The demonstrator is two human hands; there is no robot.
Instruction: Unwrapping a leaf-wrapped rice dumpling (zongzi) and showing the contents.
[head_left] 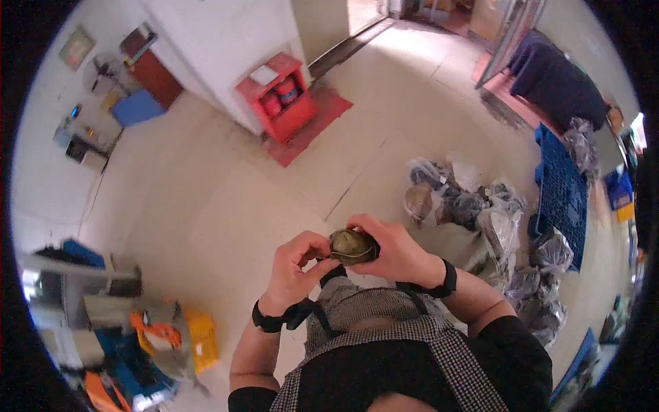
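Observation:
In front of my waist I hold a round olive-brown object (352, 247) with a thin pale line or cord across its near side. I cannot make out exactly what it is. My right hand (395, 250) wraps around its right side, the fingers curled over the far edge. At the left edge, the thumb and fingers of my left hand (298, 269) come together in a pinch. Whether they grip the object's rim or the end of the pale line is too small to tell. Dark bands circle both my wrists.
Several clear plastic bags (498, 226) of dark items lie on the floor at right, beside a blue plastic pallet (559, 192). A red cabinet (278, 103) stands against the far wall. Yellow (201, 340) and orange things crowd the lower left. An open doorway (367, 14) is at the back.

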